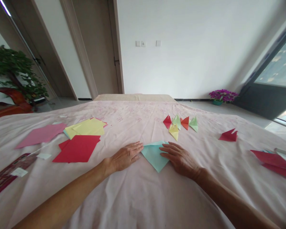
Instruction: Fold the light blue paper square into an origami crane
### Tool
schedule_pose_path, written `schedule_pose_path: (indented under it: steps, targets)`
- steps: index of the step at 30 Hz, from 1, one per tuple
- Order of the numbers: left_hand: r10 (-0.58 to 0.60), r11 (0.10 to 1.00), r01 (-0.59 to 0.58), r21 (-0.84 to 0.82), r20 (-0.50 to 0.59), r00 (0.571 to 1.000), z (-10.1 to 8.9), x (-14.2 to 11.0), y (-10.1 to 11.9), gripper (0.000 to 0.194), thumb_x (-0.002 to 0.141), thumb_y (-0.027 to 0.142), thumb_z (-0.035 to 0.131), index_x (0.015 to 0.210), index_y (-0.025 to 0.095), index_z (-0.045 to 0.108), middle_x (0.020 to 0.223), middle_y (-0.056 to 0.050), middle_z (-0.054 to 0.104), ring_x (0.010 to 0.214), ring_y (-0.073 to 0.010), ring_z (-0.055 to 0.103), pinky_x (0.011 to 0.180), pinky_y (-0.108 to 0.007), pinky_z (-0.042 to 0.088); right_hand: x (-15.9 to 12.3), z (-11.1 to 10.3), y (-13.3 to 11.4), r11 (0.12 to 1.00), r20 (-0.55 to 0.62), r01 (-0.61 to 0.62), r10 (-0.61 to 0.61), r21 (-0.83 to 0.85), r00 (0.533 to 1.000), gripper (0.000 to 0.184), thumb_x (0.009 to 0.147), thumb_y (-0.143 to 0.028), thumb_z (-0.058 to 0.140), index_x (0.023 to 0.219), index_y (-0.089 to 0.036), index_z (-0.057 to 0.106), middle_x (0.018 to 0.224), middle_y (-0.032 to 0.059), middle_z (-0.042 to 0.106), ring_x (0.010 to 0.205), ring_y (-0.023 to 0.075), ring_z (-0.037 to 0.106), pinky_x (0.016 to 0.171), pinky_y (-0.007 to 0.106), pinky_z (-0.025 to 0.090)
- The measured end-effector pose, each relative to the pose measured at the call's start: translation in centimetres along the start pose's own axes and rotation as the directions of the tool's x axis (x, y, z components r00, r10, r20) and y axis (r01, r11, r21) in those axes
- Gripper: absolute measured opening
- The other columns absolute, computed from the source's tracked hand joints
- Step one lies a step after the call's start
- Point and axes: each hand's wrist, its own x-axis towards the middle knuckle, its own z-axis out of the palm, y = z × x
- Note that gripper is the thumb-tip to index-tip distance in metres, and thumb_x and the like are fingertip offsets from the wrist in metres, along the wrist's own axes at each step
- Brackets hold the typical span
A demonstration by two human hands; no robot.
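Note:
A light blue sheet of paper, folded into a triangle with its point toward me, lies on the pink cloth between my hands. My left hand rests flat with fingers stretched out, its fingertips at the paper's left corner. Over the right part of the paper lies my right hand, fingers spread and touching it; the right corner is hidden beneath. Just beyond are several small folded paper pieces: a yellow one, a red one, an orange one and light green ones.
Left of my hands lie red sheets, yellow sheets, pink sheets and a dark red packet. To the right are a folded red piece and more red paper. The cloth is wrinkled.

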Motion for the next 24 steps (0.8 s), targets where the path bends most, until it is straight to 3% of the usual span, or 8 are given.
schedule_pose_path:
  steps: [5, 10, 14, 20, 24]
  targets:
    - [0.034, 0.996, -0.032, 0.084, -0.025, 0.999, 1.2, 0.2, 0.0, 0.041, 0.098, 0.024, 0.038, 0.136, 0.013, 0.047, 0.142, -0.012, 0.049, 0.137, -0.0201, 0.037, 0.114, -0.038, 0.031, 1.4, -0.2, -2.1, 0.999, 0.056, 0.01, -0.012, 0.034, 0.998, 0.047, 0.084, -0.01, 0.048, 0.129, -0.023, 0.056, 0.139, 0.0048, 0.053, 0.134, 0.0238, 0.038, 0.113, 0.049, 0.027]
    - [0.061, 0.993, -0.054, 0.101, -0.067, 0.996, 1.2, -0.1, 0.1, 0.038, 0.097, 0.018, 0.037, 0.131, 0.011, 0.052, 0.135, -0.013, 0.056, 0.133, -0.022, 0.043, 0.11, -0.04, 0.038, 2.9, -0.4, -2.7, 0.966, 0.074, -0.209, 0.199, 0.152, 0.977, 0.019, 0.091, -0.029, 0.053, 0.099, -0.027, 0.07, 0.12, 0.0021, 0.066, 0.119, 0.0251, 0.052, 0.1, 0.043, 0.04]
    - [0.03, 0.999, -0.032, -0.019, -0.087, 0.996, 0.8, -0.4, -0.2, 0.036, 0.095, 0.015, 0.04, 0.129, 0.016, 0.054, 0.13, -0.01, 0.06, 0.125, -0.0195, 0.05, 0.107, -0.039, 0.042, 3.4, 0.1, -1.8, 0.883, 0.102, -0.397, 0.384, 0.25, 0.918, 0.026, 0.096, -0.031, 0.046, 0.088, -0.023, 0.069, 0.099, 0.0029, 0.071, 0.092, 0.0178, 0.062, 0.084, 0.032, 0.047]
    - [-0.126, 0.955, 0.098, -0.281, -0.086, 0.988, 0.3, 0.1, -1.3, 0.038, 0.09, 0.007, 0.042, 0.12, 0.022, 0.059, 0.117, -0.004, 0.066, 0.113, -0.0162, 0.057, 0.101, -0.035, 0.045, 3.7, 1.7, -0.3, 0.846, 0.085, -0.484, 0.478, 0.226, 0.874, 0.024, 0.094, -0.029, 0.046, 0.084, -0.023, 0.067, 0.094, 0.0029, 0.069, 0.088, 0.0181, 0.06, 0.078, 0.029, 0.048]
    - [-0.269, 0.884, 0.214, -0.416, -0.078, 0.96, 0.4, 0.9, -1.8, 0.037, 0.088, 0.007, 0.044, 0.117, 0.023, 0.061, 0.111, -0.003, 0.068, 0.107, -0.0147, 0.06, 0.096, -0.031, 0.047, 3.9, 2.7, 0.1, 0.836, 0.047, -0.519, 0.52, 0.177, 0.853, 0.015, 0.086, -0.024, 0.051, 0.078, -0.021, 0.064, 0.086, 0.004, 0.066, 0.081, 0.0185, 0.058, 0.074, 0.029, 0.048]
